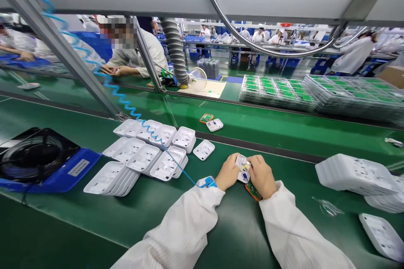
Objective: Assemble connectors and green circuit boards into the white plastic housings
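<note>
Between my two hands lies a small white plastic housing [242, 175] with a blue part and a yellow part inside it. My left hand [227, 173] grips its left edge, fingers closed, and a blue wrist strap with a coiled cord [208, 182] is around that wrist. On the right side, my right hand [262, 176] is closed over the housing with its fingertips pressed inside; whether they pinch a small part there is hidden. A green circuit board with an orange edge [253, 191] sticks out below the right hand, partly covered by it.
Stacks of white housings [143, 157] stand to the left, with a single housing [203, 150] beside them. More housings [356, 176] are stacked at right. A black fan [38, 153] sits far left. Ahead, the green conveyor [268, 130] carries another white housing [214, 125]. A co-worker [135, 50] sits opposite.
</note>
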Available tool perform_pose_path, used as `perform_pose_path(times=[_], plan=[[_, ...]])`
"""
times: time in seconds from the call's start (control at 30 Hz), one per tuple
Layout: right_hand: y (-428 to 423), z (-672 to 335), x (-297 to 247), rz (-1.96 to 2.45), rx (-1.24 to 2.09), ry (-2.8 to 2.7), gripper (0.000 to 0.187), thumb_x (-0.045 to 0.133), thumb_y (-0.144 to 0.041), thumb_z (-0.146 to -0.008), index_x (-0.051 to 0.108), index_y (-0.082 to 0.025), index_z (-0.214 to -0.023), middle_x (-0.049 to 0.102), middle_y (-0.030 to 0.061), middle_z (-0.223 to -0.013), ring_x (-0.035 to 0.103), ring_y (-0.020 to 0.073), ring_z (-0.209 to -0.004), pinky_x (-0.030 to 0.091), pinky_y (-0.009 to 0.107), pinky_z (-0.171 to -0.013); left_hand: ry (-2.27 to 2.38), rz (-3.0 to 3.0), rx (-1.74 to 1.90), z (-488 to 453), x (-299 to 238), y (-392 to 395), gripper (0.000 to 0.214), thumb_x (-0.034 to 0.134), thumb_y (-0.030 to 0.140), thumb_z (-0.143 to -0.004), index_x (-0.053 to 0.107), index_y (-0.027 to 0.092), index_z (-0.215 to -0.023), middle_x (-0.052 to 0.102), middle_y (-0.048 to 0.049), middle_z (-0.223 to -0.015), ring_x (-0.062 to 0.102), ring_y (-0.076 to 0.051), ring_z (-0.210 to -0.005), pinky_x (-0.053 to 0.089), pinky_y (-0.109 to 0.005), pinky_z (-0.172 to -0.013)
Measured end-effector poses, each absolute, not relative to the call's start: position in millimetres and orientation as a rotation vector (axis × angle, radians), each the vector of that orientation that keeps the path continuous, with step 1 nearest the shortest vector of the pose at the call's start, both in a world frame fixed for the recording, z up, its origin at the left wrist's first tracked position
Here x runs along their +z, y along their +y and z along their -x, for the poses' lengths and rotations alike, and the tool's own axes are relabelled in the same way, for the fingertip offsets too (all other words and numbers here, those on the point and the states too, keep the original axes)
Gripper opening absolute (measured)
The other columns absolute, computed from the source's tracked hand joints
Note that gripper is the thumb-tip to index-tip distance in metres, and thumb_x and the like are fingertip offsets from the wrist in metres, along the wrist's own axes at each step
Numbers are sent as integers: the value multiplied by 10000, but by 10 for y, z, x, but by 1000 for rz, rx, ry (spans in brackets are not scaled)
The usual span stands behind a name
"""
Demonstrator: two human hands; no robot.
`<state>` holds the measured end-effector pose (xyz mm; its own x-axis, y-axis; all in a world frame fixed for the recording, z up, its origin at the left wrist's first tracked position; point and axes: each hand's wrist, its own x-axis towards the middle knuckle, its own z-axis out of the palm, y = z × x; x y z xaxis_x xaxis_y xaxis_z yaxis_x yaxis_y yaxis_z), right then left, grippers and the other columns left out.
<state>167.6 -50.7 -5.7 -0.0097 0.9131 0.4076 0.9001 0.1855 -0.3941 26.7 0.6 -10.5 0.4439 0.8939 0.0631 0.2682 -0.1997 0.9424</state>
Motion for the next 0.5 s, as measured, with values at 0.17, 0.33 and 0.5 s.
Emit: perform_pose_path(times=[0.17, 0.33, 0.5], plan=[[-521, -1667, -31, 1668, 16, -1941, 237, 374, -71, -766, 536, -187, -894, 517, 70, -909, 518, 174, -812, 419, 285, -715, 936, -1549, 707, -268, -111, -4, 415, 438, 66, -671, 492, 221, -1052, 573, 13, -895, 524, -124, -798, 426, -222, -700], [-510, -1681, 1, 1558, 121, -1893, 164, 447, -175, -790, 531, -190, -929, 537, 69, -923, 511, 193, -870, 418, 315, -764, 1002, -1538, 841, -272, -124, -5, 194, 432, 139, -743, 511, 190, -912, 532, 16, -812, 493, -113, -755, 407, -212, -681], [-461, -1753, -6, 1559, 424, -1719, 188, 472, -280, -797, 522, -188, -954, 594, 42, -890, 546, 170, -774, 433, 294, -680, 955, -1645, 902, -265, -57, -38, 223, 424, 140, -749, 511, 195, -947, 548, 20, -820, 494, -113, -739, 397, -221, -689]])
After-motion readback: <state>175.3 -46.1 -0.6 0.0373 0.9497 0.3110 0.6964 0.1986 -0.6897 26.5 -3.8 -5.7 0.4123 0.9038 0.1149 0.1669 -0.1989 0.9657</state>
